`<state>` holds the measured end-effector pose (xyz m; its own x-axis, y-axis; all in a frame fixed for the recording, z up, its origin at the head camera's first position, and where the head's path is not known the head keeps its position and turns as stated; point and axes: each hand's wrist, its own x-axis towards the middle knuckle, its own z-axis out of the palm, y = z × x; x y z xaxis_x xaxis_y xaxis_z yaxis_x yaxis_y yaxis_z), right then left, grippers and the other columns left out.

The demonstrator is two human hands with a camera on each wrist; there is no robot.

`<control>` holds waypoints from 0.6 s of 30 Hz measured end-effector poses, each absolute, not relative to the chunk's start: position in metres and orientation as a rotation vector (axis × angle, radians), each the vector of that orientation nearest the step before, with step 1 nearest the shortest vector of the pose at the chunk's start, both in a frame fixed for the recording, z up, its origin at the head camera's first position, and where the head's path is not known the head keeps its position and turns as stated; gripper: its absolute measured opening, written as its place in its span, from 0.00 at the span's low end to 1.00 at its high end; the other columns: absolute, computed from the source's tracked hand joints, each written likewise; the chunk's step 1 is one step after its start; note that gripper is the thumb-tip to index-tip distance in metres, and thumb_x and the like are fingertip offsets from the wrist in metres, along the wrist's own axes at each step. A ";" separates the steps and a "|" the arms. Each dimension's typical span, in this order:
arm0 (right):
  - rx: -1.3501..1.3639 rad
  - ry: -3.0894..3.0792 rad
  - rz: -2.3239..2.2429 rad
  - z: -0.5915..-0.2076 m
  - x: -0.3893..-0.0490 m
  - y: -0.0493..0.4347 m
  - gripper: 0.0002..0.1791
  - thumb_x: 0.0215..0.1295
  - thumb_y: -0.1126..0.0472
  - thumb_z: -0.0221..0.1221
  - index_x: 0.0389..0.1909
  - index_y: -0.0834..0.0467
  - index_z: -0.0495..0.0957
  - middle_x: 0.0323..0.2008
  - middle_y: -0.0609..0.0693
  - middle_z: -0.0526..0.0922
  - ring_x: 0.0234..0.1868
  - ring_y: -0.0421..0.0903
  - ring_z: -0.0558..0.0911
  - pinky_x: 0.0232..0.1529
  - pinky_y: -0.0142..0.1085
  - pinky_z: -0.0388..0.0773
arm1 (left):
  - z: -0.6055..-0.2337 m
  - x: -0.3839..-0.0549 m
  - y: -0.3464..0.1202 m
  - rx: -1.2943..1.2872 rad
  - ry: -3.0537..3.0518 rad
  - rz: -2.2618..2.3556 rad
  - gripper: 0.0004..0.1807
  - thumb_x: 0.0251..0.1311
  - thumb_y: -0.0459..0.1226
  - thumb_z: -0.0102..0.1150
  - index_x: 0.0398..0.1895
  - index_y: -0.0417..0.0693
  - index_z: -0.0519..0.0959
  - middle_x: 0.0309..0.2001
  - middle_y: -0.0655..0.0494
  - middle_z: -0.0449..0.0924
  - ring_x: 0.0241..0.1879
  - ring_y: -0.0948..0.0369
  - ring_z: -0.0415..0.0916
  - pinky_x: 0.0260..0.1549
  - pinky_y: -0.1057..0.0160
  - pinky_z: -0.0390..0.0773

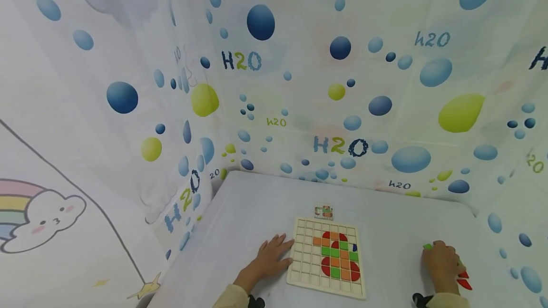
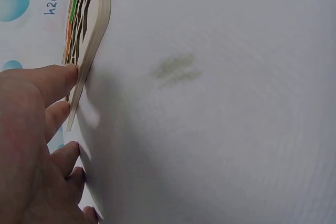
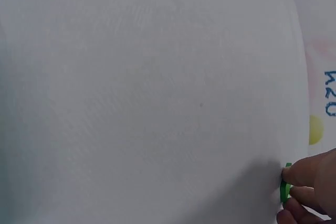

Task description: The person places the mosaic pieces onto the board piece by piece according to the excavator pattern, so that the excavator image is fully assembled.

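Observation:
A pale wooden grid board lies on the white table. Red, orange and green tiles fill many squares on its middle and right, and a small dark blue piece is near its right edge. With fingers spread, my left hand touches the board's left edge; the left wrist view shows the thumb and a fingertip right at the board's side. Far to the right, my right hand pinches a green tile between thumb and fingers, close over the table. Red pieces show beside that hand, partly hidden by it.
A small picture card with a coloured pattern lies just behind the board. White table surface stretches between board and right hand. Curtains printed with drops and H2O hang along the table's back and sides.

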<state>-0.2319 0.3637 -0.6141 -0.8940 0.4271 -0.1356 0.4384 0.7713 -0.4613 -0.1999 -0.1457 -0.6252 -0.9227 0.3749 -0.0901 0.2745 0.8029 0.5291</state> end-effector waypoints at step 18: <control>0.456 2.940 -1.009 -0.619 -0.245 0.316 0.22 0.73 0.66 0.54 0.62 0.75 0.70 0.55 0.82 0.72 0.55 0.79 0.75 0.48 0.69 0.69 | -0.623 -0.196 -0.143 0.500 2.794 0.787 0.32 0.75 0.51 0.58 0.79 0.58 0.69 0.81 0.44 0.61 0.81 0.40 0.55 0.76 0.29 0.51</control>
<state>-0.2453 0.3160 -0.6190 -0.9578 0.2716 -0.0935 0.2718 0.7515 -0.6011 -0.1964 -0.1434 -0.6226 -0.9237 0.3711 -0.0950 0.2670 0.8015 0.5351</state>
